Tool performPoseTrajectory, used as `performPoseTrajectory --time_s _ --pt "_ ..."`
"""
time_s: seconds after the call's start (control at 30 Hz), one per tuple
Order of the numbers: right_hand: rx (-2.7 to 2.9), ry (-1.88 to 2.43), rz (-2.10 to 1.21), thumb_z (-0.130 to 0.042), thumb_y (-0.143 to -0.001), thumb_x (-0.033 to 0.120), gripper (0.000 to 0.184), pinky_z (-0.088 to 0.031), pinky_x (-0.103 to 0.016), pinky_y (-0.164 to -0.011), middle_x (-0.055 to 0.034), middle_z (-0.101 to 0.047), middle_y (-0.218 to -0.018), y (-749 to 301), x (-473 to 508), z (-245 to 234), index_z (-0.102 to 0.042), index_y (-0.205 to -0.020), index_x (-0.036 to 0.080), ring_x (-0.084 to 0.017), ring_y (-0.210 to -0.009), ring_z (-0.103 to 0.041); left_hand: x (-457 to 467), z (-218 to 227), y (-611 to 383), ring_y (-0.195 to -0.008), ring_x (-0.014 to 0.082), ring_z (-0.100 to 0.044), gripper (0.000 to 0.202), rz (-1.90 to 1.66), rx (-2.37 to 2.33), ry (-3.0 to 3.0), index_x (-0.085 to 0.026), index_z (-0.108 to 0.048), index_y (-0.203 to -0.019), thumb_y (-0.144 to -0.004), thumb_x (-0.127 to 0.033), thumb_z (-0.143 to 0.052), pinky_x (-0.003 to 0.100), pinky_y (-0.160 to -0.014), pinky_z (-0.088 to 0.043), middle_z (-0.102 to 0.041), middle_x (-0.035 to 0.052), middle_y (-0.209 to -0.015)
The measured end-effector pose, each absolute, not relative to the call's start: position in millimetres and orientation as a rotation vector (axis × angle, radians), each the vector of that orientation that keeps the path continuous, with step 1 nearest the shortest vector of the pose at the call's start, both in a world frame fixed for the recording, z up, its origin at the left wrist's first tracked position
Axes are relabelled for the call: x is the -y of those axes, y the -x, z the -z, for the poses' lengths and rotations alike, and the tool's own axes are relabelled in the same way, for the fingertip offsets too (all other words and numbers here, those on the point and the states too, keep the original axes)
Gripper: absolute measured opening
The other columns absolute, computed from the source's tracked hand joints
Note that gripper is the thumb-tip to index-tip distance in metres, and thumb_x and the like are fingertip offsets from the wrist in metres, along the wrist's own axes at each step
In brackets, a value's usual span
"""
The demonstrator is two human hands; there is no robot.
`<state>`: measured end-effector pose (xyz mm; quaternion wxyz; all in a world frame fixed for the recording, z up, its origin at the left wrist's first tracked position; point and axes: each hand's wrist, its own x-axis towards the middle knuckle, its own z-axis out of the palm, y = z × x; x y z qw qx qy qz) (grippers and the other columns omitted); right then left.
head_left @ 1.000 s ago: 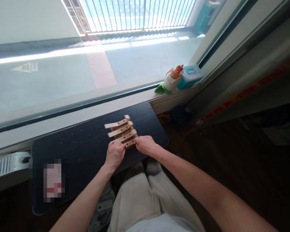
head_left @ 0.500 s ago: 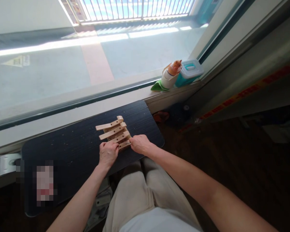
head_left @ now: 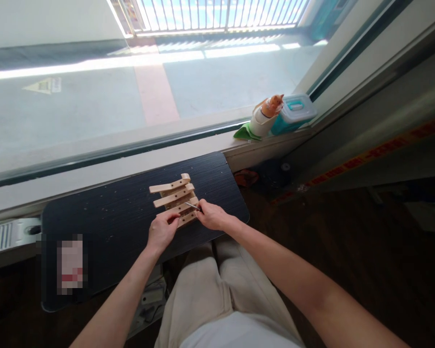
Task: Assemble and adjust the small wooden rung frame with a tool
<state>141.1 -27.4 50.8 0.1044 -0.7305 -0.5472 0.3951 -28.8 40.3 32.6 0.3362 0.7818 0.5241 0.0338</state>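
Now our left hand (head_left: pixel 161 232) curls its fingers around the near end of the wooden slats (head_left: pixel 174 195), which lie stacked on the right half of the table (head_left: pixel 105 217), close to its front edge. Our right hand (head_left: pixel 212 216) pinches a thin metal pin (head_left: pixel 192 205) over the nearest slat, just inside the table's right edge. Left of the slats the dark tabletop lies open.

pale bare-wood slats (head_left: pixel 174 195), matt black grained tabletop (head_left: pixel 112 217)
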Motion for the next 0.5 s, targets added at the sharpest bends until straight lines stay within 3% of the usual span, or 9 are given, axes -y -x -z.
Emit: performPoseTrajectory --time_s 0.17,0.37,0.5 --pt "1.429 1.984 -1.183 -0.05 -0.075 0.027 0.017 -0.039 -0.021 -0.062 -0.0001 -0.064 -0.08 -123.4 21.5 -42.6 -0.062 -0.085 0.02 -0.012 -0.071 -0.055 -37.7 -47.3 17.2 -0.064 0.0138 -0.059 0.021 -0.227 -1.373 -1.536 -0.016 -0.063 -0.069 -0.057 -0.034 -0.064 0.024 -0.061 -0.044 -0.065 0.0007 -0.067" --pt "1.425 1.956 -1.189 -0.053 -0.073 0.031 0.019 -0.035 -0.02 -0.053 0.0014 -0.06 -0.061 -108.2 18.6 -36.5 -0.067 -0.072 0.018 -0.01 -0.057 -0.05 -37.8 -53.0 19.3 -0.066 0.0123 -0.059 0.024 -0.367 -1.246 -1.154 -0.013 -0.064 -0.07 -0.053 -0.03 -0.068 0.025 -0.068 -0.045 -0.067 0.0025 -0.07" --pt "1.336 1.926 -1.093 -0.054 -0.072 0.028 0.018 -0.038 -0.019 -0.057 0.0019 -0.064 -0.069 -104.4 22.2 -37.6 -0.067 -0.08 0.019 -0.011 -0.063 -0.054 -37.7 -50.5 26.2 -0.067 0.0128 -0.059 0.024 -0.401 -1.254 -1.168 -0.013 -0.065 -0.07 -0.053 -0.029 -0.069 0.026 -0.07 -0.046 -0.067 0.003 -0.07"
